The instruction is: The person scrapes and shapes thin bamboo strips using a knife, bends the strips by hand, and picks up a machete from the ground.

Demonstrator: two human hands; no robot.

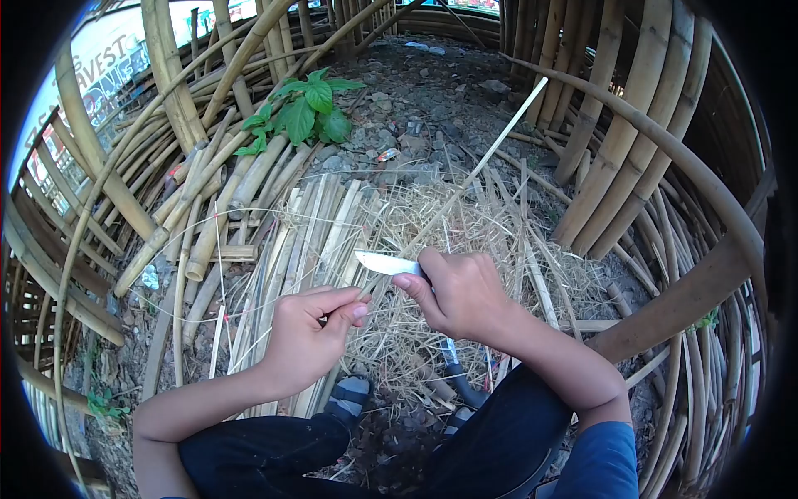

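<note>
My right hand [465, 295] is closed around the handle of a knife [386, 264], its pale blade pointing left. A long bamboo strip [503, 137] slants from the upper right down behind the blade. My left hand [314, 333] is closed in a pinch, thumb against fingers, on the lower end of this strip, just below and left of the blade. Below both hands lie split bamboo slats [312, 220] and a heap of shavings [416, 328].
A tool with a dark curved handle [467, 389] lies between my feet. Bamboo poles [199, 237] are piled at the left, near a leafy plant [312, 108]. Upright bamboo posts [636, 125] and a bent pole [665, 141] stand at the right. Stony ground [391, 104] stretches behind.
</note>
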